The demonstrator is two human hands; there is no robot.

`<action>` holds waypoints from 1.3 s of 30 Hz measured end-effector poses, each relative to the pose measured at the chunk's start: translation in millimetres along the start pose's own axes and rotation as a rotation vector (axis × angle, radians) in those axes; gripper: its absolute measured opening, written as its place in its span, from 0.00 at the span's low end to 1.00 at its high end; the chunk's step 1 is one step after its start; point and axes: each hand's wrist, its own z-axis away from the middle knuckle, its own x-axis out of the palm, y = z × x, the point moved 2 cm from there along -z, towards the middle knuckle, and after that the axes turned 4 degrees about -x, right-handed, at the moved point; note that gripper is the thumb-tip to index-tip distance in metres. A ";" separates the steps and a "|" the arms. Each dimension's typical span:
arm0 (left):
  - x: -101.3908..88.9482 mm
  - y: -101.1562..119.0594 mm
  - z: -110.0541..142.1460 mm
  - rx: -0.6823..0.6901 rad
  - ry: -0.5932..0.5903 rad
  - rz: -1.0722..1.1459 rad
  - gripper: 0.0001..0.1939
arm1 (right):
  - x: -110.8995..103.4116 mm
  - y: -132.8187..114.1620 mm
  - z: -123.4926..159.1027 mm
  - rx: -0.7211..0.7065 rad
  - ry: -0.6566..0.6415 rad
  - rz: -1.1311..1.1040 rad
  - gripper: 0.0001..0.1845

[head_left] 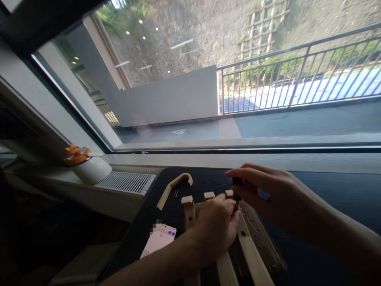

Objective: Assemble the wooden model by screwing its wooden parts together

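One black handle (pixel 237 181) pinched by right hand (pixel 269 186); left hand (pixel 216 225) closed on wooden strip (pixel 249 249).

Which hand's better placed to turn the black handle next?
Right, likely: the right hand has its fingers around the black handle, while the left hand lies across the wooden pieces.

Daylight pours through the window (pixel 190 89), streaked with reflected lights (pixel 182 44), and bleaches the court (pixel 351 82) outside. Indoors is dim: the table (pixel 312 194) lies in shadow, the lower left sinks nearly to black, and left hand (pixel 218 224) and right hand (pixel 269 184) are underlit. The phone (pixel 160 238) glows, one corner pixelated. Wide-angle distortion stretches the edges.
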 end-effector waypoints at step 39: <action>3.0 -3.9 -3.1 -0.012 -0.010 -0.025 0.09 | 10.9 -2.3 -1.1 0.094 -0.101 0.001 0.02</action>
